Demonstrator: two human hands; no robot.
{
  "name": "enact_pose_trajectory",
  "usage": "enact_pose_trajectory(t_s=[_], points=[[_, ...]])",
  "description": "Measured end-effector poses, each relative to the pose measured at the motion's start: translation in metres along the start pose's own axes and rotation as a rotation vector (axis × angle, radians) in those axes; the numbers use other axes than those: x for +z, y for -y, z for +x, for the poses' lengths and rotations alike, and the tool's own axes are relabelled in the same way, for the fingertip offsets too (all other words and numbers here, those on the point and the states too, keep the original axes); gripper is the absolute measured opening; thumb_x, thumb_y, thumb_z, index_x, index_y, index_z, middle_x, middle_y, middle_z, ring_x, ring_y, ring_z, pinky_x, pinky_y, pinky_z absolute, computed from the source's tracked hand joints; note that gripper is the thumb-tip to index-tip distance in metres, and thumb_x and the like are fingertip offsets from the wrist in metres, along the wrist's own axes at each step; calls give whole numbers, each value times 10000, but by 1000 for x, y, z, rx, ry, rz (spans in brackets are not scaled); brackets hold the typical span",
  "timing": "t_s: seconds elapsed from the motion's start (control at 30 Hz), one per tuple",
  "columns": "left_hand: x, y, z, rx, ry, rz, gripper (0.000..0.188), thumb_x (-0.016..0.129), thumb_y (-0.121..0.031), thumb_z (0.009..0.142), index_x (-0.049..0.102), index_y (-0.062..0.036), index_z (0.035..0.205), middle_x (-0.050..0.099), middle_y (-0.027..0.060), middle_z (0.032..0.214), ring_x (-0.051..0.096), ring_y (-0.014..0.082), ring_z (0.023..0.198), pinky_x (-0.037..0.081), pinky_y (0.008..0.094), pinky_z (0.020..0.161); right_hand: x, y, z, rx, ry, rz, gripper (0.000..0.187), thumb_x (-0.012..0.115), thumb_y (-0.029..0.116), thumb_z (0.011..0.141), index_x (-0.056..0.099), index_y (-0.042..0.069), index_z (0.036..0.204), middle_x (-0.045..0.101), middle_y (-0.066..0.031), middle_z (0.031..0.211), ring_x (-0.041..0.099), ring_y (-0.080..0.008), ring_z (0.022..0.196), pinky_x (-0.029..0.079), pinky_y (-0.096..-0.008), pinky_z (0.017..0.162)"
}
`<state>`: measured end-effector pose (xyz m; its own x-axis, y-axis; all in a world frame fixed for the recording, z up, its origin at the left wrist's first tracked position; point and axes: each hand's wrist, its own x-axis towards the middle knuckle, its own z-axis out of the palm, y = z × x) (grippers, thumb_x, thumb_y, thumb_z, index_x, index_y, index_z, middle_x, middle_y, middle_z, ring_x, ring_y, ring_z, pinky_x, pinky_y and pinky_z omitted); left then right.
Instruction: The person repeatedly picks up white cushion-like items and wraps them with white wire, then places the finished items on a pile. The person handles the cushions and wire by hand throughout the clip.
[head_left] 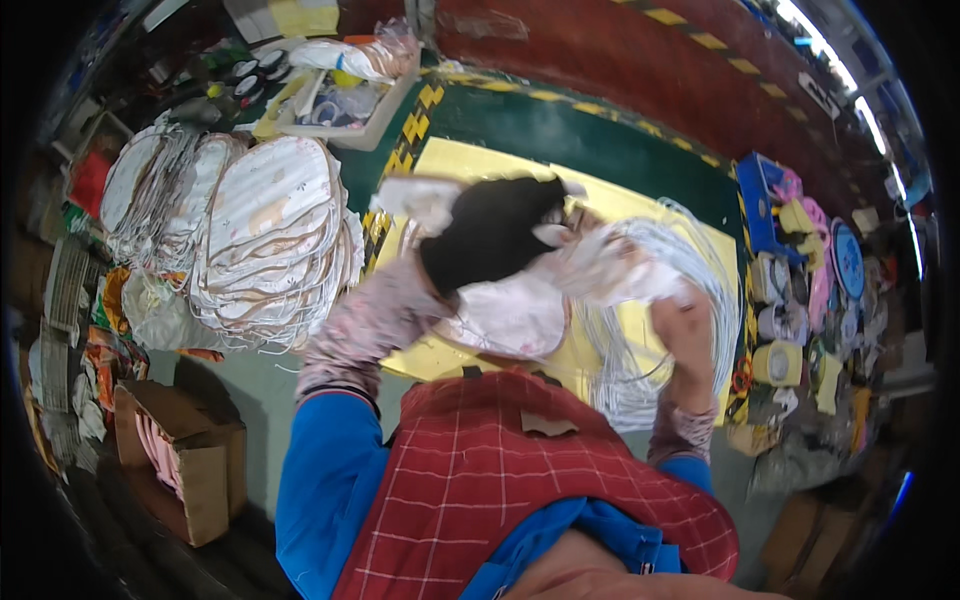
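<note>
Red checked apron, blue top, pink patterned arm sleeves, black glove on left hand

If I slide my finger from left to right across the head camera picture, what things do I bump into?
Brown cardboard box → stack of white oval fabric pieces → left hand in a black glove → bundle of white wire hoops → blue tray

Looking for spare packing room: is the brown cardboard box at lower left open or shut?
Open: the cardboard box has its top flaps apart, and pink pieces show inside.
</note>
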<state>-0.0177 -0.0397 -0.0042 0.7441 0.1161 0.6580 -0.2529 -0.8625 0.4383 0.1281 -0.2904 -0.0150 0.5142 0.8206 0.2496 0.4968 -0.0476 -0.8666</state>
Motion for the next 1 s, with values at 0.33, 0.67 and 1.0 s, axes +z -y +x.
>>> enact_pose_trajectory(t_s=[0.33, 0.67, 1.0], points=[[-52, 59, -79, -313, 332, -80, 218, 608, -56, 765, 620, 5, 974, 632, 110, 828, 600, 198, 765, 456, 295, 666, 10, 9, 53, -203, -44, 18, 322, 507, 274, 917, 606, -3, 787, 553, -87, 563, 498, -110, 479, 446, -267, 504], [30, 63, -118, -858, -523, 12, 412, 542, -249, 884, 529, 58, 1157, 569, 230, 1123, 551, 353, 986, 450, 394, 840, 26, -125, -20, 315, -311, 673, 504, 347, 329, 979, 596, -56, 768, 619, -157, 619, 620, -219, 539, 498, -290, 539], [-74, 157, -248, -1064, -377, 636, 506, 533, -314, 888, 452, 28, 1252, 490, 230, 1239, 468, 356, 1129, 398, 385, 938, -138, -337, -214, 727, -949, -594, 243, 524, 230, 864, 624, 42, 982, 653, -144, 867, 621, -319, 800, 471, -390, 724]])
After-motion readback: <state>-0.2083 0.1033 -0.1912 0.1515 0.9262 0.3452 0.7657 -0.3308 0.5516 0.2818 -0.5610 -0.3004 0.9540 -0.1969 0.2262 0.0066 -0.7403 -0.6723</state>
